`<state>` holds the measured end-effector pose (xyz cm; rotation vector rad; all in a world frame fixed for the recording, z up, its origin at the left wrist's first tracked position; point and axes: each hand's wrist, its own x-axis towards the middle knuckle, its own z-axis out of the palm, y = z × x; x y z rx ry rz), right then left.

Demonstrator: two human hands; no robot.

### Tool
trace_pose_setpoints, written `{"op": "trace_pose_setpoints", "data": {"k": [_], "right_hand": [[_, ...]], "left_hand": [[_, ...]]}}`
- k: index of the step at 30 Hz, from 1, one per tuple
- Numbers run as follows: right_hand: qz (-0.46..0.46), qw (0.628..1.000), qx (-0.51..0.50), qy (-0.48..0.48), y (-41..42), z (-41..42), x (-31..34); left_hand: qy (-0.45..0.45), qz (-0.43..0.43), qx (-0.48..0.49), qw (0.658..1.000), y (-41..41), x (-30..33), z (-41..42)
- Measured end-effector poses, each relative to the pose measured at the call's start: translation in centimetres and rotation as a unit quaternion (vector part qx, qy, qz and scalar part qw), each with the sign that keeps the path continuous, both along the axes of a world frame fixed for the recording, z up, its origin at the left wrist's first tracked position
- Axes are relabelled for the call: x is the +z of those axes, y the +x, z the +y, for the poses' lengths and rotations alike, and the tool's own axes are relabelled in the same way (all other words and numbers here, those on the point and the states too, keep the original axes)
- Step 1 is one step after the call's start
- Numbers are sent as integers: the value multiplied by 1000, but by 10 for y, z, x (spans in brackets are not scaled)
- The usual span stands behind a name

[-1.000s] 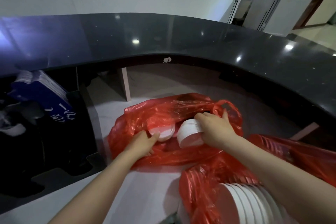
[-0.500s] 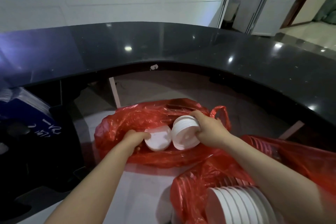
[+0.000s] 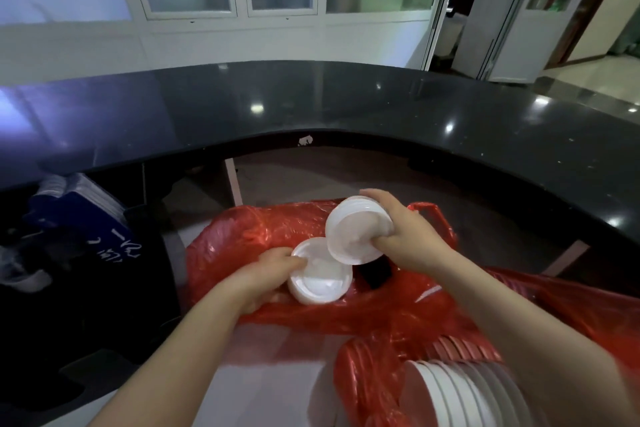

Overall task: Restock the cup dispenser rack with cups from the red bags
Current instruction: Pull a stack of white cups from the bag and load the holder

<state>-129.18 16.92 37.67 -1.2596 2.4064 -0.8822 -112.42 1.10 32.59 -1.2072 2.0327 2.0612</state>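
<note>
A red plastic bag (image 3: 242,239) lies open on the white lower desk surface. My left hand (image 3: 263,277) grips a short stack of white cups (image 3: 320,276) just above the bag's mouth. My right hand (image 3: 405,236) grips a second stack of white cups (image 3: 356,229), lifted a little higher and touching the first stack's rim. Both stacks show their round white ends toward me. A second red bag (image 3: 381,388) at lower right holds a long row of nested white cups (image 3: 460,395). No dispenser rack is in view.
A curved black glossy counter (image 3: 311,104) arcs above and behind the desk. Dark equipment and a blue-and-white stack (image 3: 86,215) sit at the left under the counter. A small dark object (image 3: 375,274) lies in the bag. Windows and a doorway stand beyond.
Both hands have lifted their cup stacks up out of the red bag; the right stack rose higher. The camera view tilted upward.
</note>
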Motion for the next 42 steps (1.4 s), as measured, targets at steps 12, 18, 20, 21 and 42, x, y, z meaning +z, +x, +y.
{"op": "trace_pose_setpoints", "data": {"k": [12, 18, 20, 21, 42], "right_hand": [[-203, 957, -2, -206, 29, -20, 32], [-336, 922, -5, -193, 46, -31, 22], [-384, 903, -43, -189, 48, -34, 21], [-395, 897, -53, -190, 49, -35, 21], [-286, 951, 1, -118, 92, -66, 21]], "left_hand": [[-30, 137, 125, 982, 7, 43, 6], [-45, 202, 135, 969, 11, 47, 14], [-52, 209, 146, 965, 13, 47, 16], [-55, 212, 147, 965, 14, 46, 17], [-256, 195, 171, 931, 76, 44, 18]]}}
